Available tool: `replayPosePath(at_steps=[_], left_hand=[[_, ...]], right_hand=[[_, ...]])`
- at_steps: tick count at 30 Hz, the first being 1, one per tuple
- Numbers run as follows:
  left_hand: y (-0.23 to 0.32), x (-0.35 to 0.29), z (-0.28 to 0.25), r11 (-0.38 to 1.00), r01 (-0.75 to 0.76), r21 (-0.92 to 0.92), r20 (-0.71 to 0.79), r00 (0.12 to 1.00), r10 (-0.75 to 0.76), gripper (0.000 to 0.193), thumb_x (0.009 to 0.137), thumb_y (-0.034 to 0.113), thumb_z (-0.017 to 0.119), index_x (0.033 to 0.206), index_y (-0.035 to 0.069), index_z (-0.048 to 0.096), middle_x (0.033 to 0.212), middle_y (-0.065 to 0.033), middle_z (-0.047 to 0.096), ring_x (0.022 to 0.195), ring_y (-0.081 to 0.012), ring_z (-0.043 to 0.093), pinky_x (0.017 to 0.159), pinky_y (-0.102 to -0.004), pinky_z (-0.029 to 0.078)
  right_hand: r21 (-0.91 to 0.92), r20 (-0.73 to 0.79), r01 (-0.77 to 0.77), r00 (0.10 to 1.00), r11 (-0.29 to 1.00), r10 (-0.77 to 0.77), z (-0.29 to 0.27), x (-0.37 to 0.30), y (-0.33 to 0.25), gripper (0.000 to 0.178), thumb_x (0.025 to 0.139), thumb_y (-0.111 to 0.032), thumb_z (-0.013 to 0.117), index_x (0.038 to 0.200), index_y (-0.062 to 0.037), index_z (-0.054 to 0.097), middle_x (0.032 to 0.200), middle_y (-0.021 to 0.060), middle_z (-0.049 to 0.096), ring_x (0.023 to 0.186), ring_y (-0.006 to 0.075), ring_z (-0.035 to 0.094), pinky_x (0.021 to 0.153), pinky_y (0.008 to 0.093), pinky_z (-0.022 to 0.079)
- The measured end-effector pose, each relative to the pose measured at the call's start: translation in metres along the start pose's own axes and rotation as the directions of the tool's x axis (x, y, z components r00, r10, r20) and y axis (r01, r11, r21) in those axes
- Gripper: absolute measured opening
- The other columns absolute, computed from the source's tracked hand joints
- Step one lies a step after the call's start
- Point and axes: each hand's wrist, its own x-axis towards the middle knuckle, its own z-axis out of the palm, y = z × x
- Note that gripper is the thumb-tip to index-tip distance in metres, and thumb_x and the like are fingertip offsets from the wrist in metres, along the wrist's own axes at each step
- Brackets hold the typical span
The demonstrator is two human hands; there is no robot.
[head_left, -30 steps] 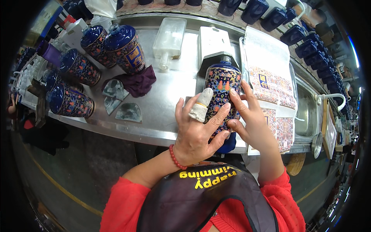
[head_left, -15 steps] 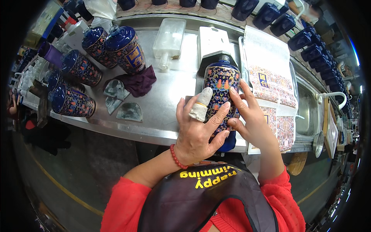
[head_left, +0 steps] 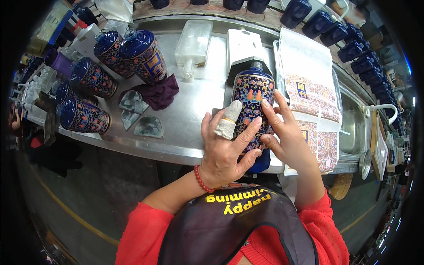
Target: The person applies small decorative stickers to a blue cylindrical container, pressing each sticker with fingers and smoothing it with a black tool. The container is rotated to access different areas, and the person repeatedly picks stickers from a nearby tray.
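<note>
A dark blue glass bottle (head_left: pixel 255 95) with a flowered, multicoloured pattern lies tilted in front of me, its neck pointing away. My left hand (head_left: pixel 227 152) presses on its left side and front, fingers curved over the pattern. One left finger wears a grey cloth finger cot (head_left: pixel 230 117), and a red bead bracelet circles that wrist. Along the bottle's right side, my right hand (head_left: pixel 287 132) grips with fingertips and thumb. Beneath the neck sits a dark angular rest (head_left: pixel 238 66), partly hidden by the bottle. Sheets of printed decals (head_left: pixel 309 92) lie just right of my right hand.
Several patterned bottles (head_left: pixel 143 57) stand at the left beside a purple cloth (head_left: pixel 164 93) and dark scraper-like pieces (head_left: pixel 149 127). A clear empty bottle (head_left: pixel 194 44) lies on the metal table (head_left: pixel 176 148). Plain blue bottles (head_left: pixel 296 13) line the far side. A sink (head_left: pixel 352 128) is at right.
The plain blue bottles along the far side have shifted to the right. My hands and the patterned bottle stay in nearly the same place.
</note>
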Motion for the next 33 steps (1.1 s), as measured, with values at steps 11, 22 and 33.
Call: replayPosePath(at_steps=[11, 22, 33], left_hand=[[-0.011, -0.007, 0.001, 0.996, 0.007, -0.087, 0.005, 1.000, -0.007, 0.092, 0.092, 0.053, 0.069, 0.159, 0.001, 0.033, 0.153, -0.0279, 0.041, 0.133, -0.0469, 0.041, 0.117, -0.0644, 0.014], [-0.009, -0.011, 0.005, 0.990, 0.034, -0.140, 0.036, 0.999, -0.029, 0.093, 0.094, 0.044, 0.068, 0.160, -0.006, 0.025, 0.154, -0.0306, 0.040, 0.141, -0.0458, 0.038, 0.119, -0.0643, 0.010], [-0.011, -0.014, 0.004, 0.987, 0.032, -0.156, 0.036, 0.999, -0.026, 0.096, 0.093, 0.044, 0.068, 0.161, -0.005, 0.022, 0.156, -0.0304, 0.037, 0.144, -0.0439, 0.038, 0.119, -0.0641, 0.011]], right_hand=[[0.083, 0.024, -0.037, 0.999, 0.996, 0.035, 0.000, -0.005, 0.000, 0.070, 0.096, -0.032, 0.071, 0.156, -0.0092, 0.044, 0.164, 0.0265, 0.028, 0.129, 0.0387, 0.053, 0.107, 0.0454, 0.047], [0.071, 0.037, -0.042, 0.999, 0.997, 0.039, 0.004, -0.007, -0.001, 0.075, 0.097, -0.043, 0.068, 0.157, -0.0063, 0.042, 0.166, 0.0263, 0.026, 0.135, 0.0403, 0.053, 0.110, 0.0460, 0.045], [0.080, -0.010, -0.013, 1.000, 0.997, 0.014, 0.005, -0.007, 0.000, 0.071, 0.096, -0.039, 0.070, 0.155, -0.0091, 0.046, 0.162, 0.0287, 0.029, 0.123, 0.0383, 0.053, 0.104, 0.0454, 0.049]])
